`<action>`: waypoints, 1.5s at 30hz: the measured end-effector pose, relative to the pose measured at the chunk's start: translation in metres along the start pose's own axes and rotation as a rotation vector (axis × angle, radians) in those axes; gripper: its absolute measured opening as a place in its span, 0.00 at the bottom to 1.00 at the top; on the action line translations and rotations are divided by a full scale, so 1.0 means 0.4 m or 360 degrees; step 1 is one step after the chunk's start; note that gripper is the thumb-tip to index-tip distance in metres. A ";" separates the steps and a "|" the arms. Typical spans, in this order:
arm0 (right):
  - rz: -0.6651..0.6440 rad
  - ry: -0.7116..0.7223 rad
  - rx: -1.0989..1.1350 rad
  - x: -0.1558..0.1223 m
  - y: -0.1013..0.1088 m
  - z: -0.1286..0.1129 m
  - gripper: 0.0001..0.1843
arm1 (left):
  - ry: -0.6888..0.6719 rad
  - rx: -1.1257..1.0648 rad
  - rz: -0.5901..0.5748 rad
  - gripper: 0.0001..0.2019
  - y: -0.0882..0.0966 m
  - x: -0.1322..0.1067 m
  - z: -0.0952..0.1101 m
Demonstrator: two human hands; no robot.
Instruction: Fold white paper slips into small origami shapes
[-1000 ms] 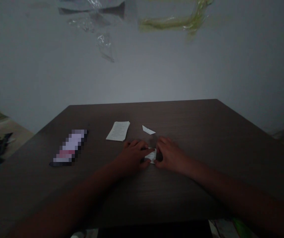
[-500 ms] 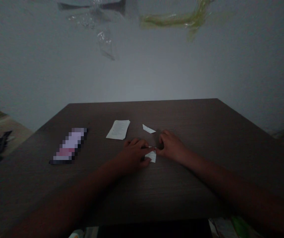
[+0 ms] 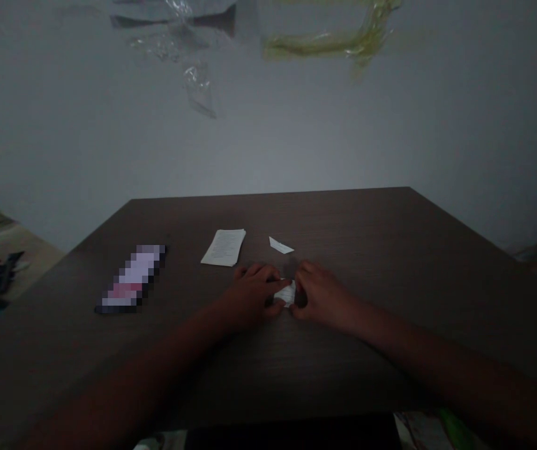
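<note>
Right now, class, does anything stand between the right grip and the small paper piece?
Nothing visible stands between the right grip and the near right corner of the small paper piece. Across its far side lies the forefinger of the left grip.

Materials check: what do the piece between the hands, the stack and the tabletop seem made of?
Handled piece: probably paper, matte white, marked with fine lines.
Stack: likely paper, matte off-white, with print-like rows and uneven edges.
Tabletop: wood or wood-look laminate, dull brown with faint grain; the dim light leaves which open.
</note>
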State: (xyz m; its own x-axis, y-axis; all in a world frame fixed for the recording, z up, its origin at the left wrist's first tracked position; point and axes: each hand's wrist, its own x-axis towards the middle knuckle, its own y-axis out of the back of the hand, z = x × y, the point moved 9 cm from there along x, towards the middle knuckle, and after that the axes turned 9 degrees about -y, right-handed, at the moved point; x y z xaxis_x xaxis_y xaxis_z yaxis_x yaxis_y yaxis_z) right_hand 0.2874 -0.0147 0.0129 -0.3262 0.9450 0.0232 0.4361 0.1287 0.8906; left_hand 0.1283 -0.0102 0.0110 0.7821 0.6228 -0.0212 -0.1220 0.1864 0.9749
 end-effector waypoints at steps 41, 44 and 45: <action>0.0078 0.0034 -0.0001 0.007 0.003 0.001 0.16 | 0.0005 -0.0132 0.0063 0.13 0.032 -0.009 0.009; 0.0060 -0.0055 0.0008 0.029 0.014 0.027 0.16 | 0.0002 -0.0150 0.0026 0.18 0.027 -0.009 0.011; 0.0057 -0.0096 0.0012 0.041 0.018 0.039 0.16 | -0.0002 -0.0151 0.0012 0.20 0.025 -0.009 0.011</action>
State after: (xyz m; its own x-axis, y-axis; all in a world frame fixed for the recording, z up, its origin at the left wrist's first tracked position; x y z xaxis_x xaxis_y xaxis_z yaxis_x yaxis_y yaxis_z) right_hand 0.2981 0.0064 0.0126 -0.2591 0.9655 0.0274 0.4529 0.0964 0.8864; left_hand 0.1270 -0.0139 0.0218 0.7817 0.6236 -0.0135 -0.1852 0.2526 0.9497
